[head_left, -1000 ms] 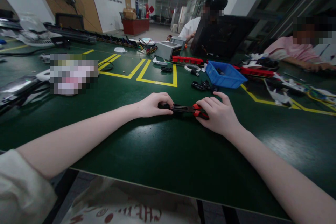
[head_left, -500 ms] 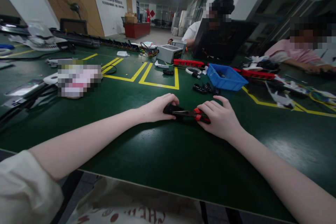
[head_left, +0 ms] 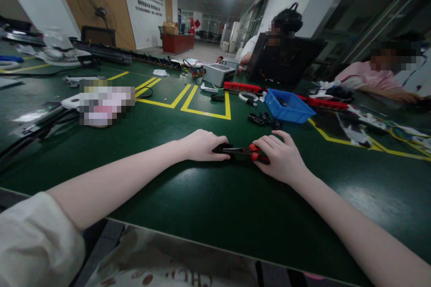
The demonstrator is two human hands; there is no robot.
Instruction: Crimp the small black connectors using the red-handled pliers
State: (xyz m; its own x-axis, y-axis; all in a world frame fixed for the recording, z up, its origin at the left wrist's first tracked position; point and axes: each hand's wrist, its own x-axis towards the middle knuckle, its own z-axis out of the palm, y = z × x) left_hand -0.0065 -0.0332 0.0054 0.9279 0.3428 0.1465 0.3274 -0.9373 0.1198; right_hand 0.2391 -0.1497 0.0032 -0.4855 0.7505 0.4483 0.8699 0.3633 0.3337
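Observation:
My left hand [head_left: 204, 145] is closed around a small black part [head_left: 221, 148], with thumb and fingers pinching it over the green table. Most of that part is hidden by the fingers, so its exact kind cannot be told. My right hand [head_left: 282, 157] grips a pair of pliers [head_left: 241, 150] by its red and black handles, index finger raised. The pliers' metal jaws point left and reach the black part at my left fingertips. Beyond my right hand lie several small black pieces [head_left: 261, 119], close to a blue plastic bin [head_left: 290, 114].
A grey power supply unit [head_left: 217, 75] sits farther back beside a red strip [head_left: 242, 87]. Yellow tape [head_left: 205, 112] marks the green table [head_left: 215, 215]. A partly blurred pink object [head_left: 107, 103] and cables [head_left: 30, 136] lie left. Two people sit across the table.
The fingers of my left hand have drawn closer and flatter around the black part. My right hand keeps its grip on the pliers. The whole view has shifted slightly as the camera tilted.

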